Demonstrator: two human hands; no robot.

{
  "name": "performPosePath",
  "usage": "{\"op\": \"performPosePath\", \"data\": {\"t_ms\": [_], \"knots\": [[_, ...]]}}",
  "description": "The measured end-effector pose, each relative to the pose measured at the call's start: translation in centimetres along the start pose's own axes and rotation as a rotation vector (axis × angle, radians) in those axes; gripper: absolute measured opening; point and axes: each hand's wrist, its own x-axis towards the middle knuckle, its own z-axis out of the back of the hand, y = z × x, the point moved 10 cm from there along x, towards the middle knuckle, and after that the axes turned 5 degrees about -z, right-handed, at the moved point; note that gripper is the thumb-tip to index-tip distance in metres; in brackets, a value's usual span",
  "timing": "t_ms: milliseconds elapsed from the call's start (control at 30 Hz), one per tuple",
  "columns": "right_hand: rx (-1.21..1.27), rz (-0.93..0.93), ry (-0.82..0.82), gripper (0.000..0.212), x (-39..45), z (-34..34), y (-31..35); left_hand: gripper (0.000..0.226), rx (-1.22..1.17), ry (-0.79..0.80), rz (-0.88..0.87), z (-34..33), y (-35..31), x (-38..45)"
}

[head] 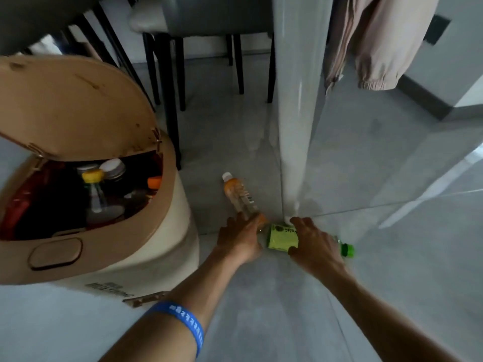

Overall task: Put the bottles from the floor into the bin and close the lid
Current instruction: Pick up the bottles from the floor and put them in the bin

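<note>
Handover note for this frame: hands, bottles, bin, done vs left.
Left hand: down on the base end of the orange-label bottle, which lies on the floor; grip not closed.
Right hand: over the green-label bottle, fingers curling around it; bottle lies on the floor by the white pillar, green cap pointing right.
Bin: left of the hands, lid up, several bottles already inside.
Done: some bottles binned.
Left: lift these two, drop them in, close the lid.

Bin (146,246) left; two bottles (241,197) (283,237) on floor (261,309) right of it.
</note>
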Motion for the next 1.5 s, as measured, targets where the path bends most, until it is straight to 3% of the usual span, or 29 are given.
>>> {"op": "performPosePath", "data": {"t_ms": [100, 200, 367, 567, 633, 767, 833, 900, 967, 1033, 1067, 1133, 1167, 1233, 1300, 1400, 1500], "knots": [[-0.080, -0.021, 0.076, 0.076, 0.7, -2.6, -1.2, 0.077, -0.006, 0.076, 0.074, -2.1, 0.8, 1.8], [-0.077, 0.003, 0.092, 0.081, 1.0, -4.0, -1.6, 0.076, -0.027, 0.107, 0.087, -3.5, 1.5, 2.9], [-0.069, 0.043, 0.051, 0.068, 1.1, -3.5, -0.8, 0.074, -0.096, 0.119, 0.116, -3.8, 2.4, 3.3], [0.012, 0.103, 0.156, 0.052, -0.9, -3.8, 0.2, 0.036, -0.136, 0.196, 0.108, -4.9, 2.4, -0.3], [0.015, 0.119, 0.271, 0.051, -2.3, -4.7, 0.8, 0.037, -0.071, 0.328, 0.062, -6.1, 1.9, -3.2], [0.081, 0.039, 0.703, 0.073, -6.2, -7.8, 0.8, 0.040, -0.108, 0.658, 0.111, -8.4, 3.8, -8.1], [0.292, -0.017, 0.660, 0.077, -6.7, -7.3, 0.7, 0.042, -0.011, 0.513, 0.105, -6.9, 5.3, -7.6], [0.344, -0.030, 0.312, 0.073, -6.2, -4.8, 0.0, 0.043, -0.085, 0.272, 0.179, -5.4, 6.7, -7.7], [0.281, -0.115, 0.045, 0.076, -6.8, -4.1, -1.5, 0.071, -0.254, 0.208, 0.249, -6.6, 7.3, -8.7], [0.480, -0.315, 0.070, 0.085, -8.1, -7.3, -3.1, 0.090, -0.469, 0.174, 0.286, -8.6, 6.8, -9.7], [0.725, -0.457, 0.127, 0.087, -8.9, -9.7, -3.7, 0.092, -0.547, 0.147, 0.299, -9.4, 6.5, -10.1], [1.167, -0.660, 0.221, 0.082, -10.1, -13.5, -3.7, 0.086, -0.639, 0.139, 0.334, -10.2, 6.0, -11.0], [1.265, -0.693, 0.226, 0.080, -10.3, -14.3, -3.7, 0.079, -0.681, 0.160, 0.351, -10.4, 5.5, -11.5], [1.393, -0.694, 0.246, 0.069, -10.6, -14.6, -2.8, 0.065, -0.816, 0.183, 0.362, -9.9, 4.9, -12.4], [1.507, -0.626, 0.257, 0.058, -10.6, -12.7, -0.7, 0.065, -0.916, 0.171, 0.350, -8.1, 4.8, -12.7], [1.588, -0.423, 0.228, 0.045, -9.8, -6.6, 2.9, 0.060, -0.985, 0.067, 0.269, -3.1, 4.2, -13.5], [1.566, -0.156, 0.180, 0.035, -9.6, 1.5, 6.4, 0.061, -0.881, -0.051, 0.135, 4.3, 2.8, -14.0]]}}
